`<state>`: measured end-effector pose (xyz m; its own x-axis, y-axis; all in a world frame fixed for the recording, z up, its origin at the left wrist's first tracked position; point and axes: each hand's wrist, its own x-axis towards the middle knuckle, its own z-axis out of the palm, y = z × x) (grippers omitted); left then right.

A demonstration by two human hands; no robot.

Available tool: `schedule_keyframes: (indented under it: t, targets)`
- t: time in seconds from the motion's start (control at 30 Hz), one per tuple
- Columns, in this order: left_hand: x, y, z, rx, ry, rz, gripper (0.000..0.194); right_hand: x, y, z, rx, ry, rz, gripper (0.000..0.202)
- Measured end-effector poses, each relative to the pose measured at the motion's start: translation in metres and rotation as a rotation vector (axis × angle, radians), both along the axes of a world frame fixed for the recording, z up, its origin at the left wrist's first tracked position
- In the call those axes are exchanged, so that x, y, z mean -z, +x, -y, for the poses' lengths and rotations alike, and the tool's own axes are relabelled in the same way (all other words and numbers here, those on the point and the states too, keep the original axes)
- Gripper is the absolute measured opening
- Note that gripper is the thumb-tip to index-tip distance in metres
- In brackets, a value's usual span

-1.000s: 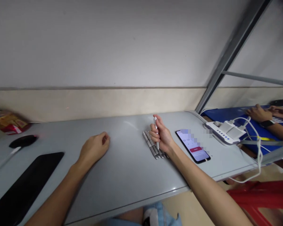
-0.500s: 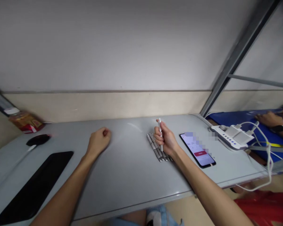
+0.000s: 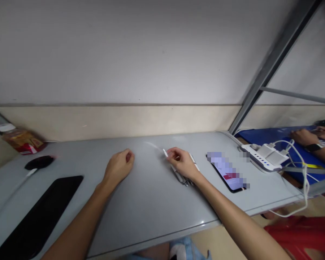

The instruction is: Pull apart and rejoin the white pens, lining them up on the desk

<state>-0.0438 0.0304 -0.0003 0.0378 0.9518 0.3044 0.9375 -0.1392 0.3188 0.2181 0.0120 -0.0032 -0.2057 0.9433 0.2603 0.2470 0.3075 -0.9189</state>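
Observation:
My right hand is closed, thumb and fingers pinching a white pen whose end sticks out to the left of the fingertips. Beneath and beside this hand lie several grey-and-white pens in a bunch on the grey desk; the hand covers part of them. My left hand rests on the desk to the left of the pens, its fingers curled into a loose fist. Nothing shows in it.
A phone with a lit screen lies right of the pens, then a white power strip with chargers and cables. At left are a black slab, a dark oval object and a bottle. Another person's hands are far right.
My right hand has turned from a fist around an upright pen to a pinch on a pen tilted left, lower and slightly left. My left hand has shifted slightly right in view.

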Motion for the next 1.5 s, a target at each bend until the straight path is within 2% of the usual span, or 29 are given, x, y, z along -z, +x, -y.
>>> schedule_keyframes:
  t: [0.13, 0.23, 0.4, 0.63, 0.93, 1.23, 1.37, 1.5]
  targets:
    - [0.002, 0.0, 0.0, 0.032, 0.029, -0.001, 0.026, 0.007, -0.006, 0.003, 0.097, 0.223, 0.487, 0.019]
    - [0.002, 0.001, 0.001, 0.043, 0.033, -0.014, 0.026, 0.007, -0.007, 0.008, 0.139, 0.316, 0.69, 0.022]
    - [0.001, 0.002, 0.002, 0.049, 0.031, -0.022, 0.025, 0.002, 0.002, 0.012, 0.138, 0.32, 0.669, 0.023]
    - [-0.001, 0.005, 0.005, 0.059, 0.018, -0.025, 0.023, 0.008, 0.006, 0.008, 0.14, 0.178, 0.748, 0.051]
    - [-0.005, 0.007, 0.008, 0.067, 0.025, -0.039, 0.024, 0.005, 0.008, 0.008, 0.195, 0.064, 0.776, 0.051]
    - [-0.002, 0.007, 0.006, 0.097, 0.0, -0.025, 0.024, -0.002, 0.008, 0.009, 0.324, -0.064, 0.875, 0.074]
    - [0.001, 0.006, 0.004, 0.122, 0.011, -0.03, 0.025, -0.005, 0.007, 0.009, 0.348, -0.142, 0.897, 0.072]
    - [0.003, 0.005, 0.003, 0.128, 0.011, -0.017, 0.025, -0.007, 0.006, 0.009, 0.327, -0.127, 0.871, 0.064]
